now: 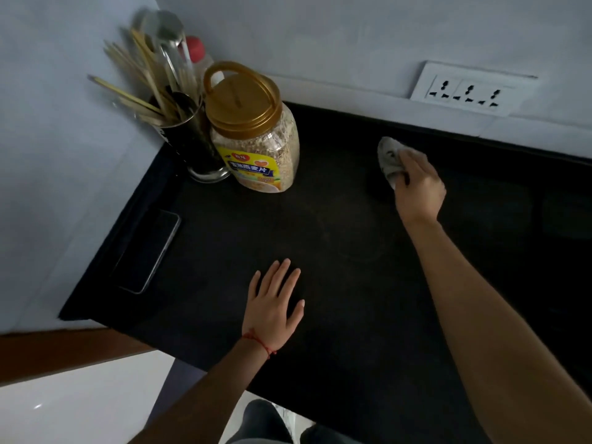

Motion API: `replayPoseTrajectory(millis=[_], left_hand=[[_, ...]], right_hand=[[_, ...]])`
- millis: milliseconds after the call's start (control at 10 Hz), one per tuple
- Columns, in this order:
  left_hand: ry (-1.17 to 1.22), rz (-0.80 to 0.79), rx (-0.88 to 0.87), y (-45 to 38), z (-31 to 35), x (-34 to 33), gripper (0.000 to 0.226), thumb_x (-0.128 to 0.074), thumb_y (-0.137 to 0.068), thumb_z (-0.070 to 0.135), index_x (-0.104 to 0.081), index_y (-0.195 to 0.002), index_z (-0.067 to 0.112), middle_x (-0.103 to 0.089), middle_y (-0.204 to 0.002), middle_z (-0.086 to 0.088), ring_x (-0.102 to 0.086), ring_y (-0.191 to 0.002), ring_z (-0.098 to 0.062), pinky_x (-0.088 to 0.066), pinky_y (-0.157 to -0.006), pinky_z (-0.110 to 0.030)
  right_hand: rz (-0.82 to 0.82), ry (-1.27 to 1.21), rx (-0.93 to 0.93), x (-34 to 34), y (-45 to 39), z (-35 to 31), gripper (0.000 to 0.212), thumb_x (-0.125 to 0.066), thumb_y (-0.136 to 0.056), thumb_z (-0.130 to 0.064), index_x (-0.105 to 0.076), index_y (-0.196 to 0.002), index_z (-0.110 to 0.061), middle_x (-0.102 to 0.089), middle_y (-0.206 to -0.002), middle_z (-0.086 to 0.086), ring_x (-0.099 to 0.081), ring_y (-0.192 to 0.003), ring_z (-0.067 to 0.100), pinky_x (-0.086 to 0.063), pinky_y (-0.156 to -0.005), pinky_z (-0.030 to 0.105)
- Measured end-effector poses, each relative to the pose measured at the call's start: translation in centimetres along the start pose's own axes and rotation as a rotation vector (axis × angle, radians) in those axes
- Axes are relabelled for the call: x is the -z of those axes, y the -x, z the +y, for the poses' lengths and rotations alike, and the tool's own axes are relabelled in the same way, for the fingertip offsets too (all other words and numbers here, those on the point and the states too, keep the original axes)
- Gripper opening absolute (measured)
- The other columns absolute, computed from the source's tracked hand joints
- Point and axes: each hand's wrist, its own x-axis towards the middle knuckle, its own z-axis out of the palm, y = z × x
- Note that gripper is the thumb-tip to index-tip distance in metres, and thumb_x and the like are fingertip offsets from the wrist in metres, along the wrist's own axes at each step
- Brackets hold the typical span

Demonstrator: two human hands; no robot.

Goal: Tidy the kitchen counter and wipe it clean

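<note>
Two things (oat jar, utensil holder) crowd counter's corner, phone nearby.

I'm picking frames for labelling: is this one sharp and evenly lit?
Head view: dim overall, the black counter swallows detail; motion blur smears the utensils and the cloth under the right hand; wide-angle bending at the edges; the left hand and jar are fairly sharp.

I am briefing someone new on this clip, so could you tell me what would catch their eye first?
Probably the clear plastic oat jar with a gold lid, standing at the back left of the black counter beside a dark holder of chopsticks and ladles. Next, the right hand pressing a crumpled grey cloth near the back wall, while the left hand rests flat.
</note>
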Motion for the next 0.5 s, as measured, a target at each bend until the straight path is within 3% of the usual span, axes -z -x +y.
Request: replayPoseTrajectory(millis=[100, 300, 400, 500], left_hand=[[0.005, 0.025, 0.004, 0.0, 0.0, -0.1, 0.053, -0.037, -0.086, 0.047, -0.039, -0.133, 0.023, -0.044, -0.144, -0.003, -0.032, -0.135, -0.018, -0.028, -0.108, -0.047], [-0.008, 0.036, 0.012, -0.1, 0.0, -0.3, 0.053, -0.037, -0.085, 0.046, -0.040, -0.133, 0.023, -0.045, -0.143, -0.003, -0.040, -0.134, -0.021, -0.028, -0.108, -0.045], [0.003, 0.052, 0.002, 0.0, 0.1, -0.1, 0.053, -0.036, -0.086, 0.046, -0.040, -0.133, 0.022, -0.045, -0.143, -0.004, -0.041, -0.133, -0.022, -0.028, -0.108, -0.046], [0.027, 0.057, 0.007, -0.1, 0.1, -0.3, 0.053, -0.035, -0.086, 0.046, -0.040, -0.133, 0.022, -0.045, -0.143, -0.005, -0.041, -0.133, -0.023, -0.026, -0.108, -0.046]], right_hand=[[-0.140, 0.123, 0.065, -1.3, -0.7, 1.4, 0.040, -0.048, -0.088, -0.008, -0.054, -0.128, -0.013, -0.053, -0.136, 0.010, -0.050, -0.125, 0.029, -0.044, -0.099, 0.049], [-0.352, 0.179, 0.067, -1.6, -0.3, 1.9, 0.052, -0.050, -0.090, -0.012, -0.036, -0.140, -0.013, -0.033, -0.150, 0.007, -0.025, -0.141, 0.022, -0.026, -0.114, 0.041], [-0.358, 0.169, 0.071, -0.6, 0.1, 1.6, 0.053, -0.049, -0.091, -0.015, -0.033, -0.142, -0.013, -0.031, -0.151, 0.009, -0.021, -0.143, 0.022, -0.015, -0.118, 0.040], [-0.229, 0.090, 0.056, 0.4, 2.1, 1.3, 0.049, -0.049, -0.091, -0.013, -0.038, -0.139, -0.011, -0.038, -0.147, 0.010, -0.027, -0.141, 0.022, -0.015, -0.119, 0.039]])
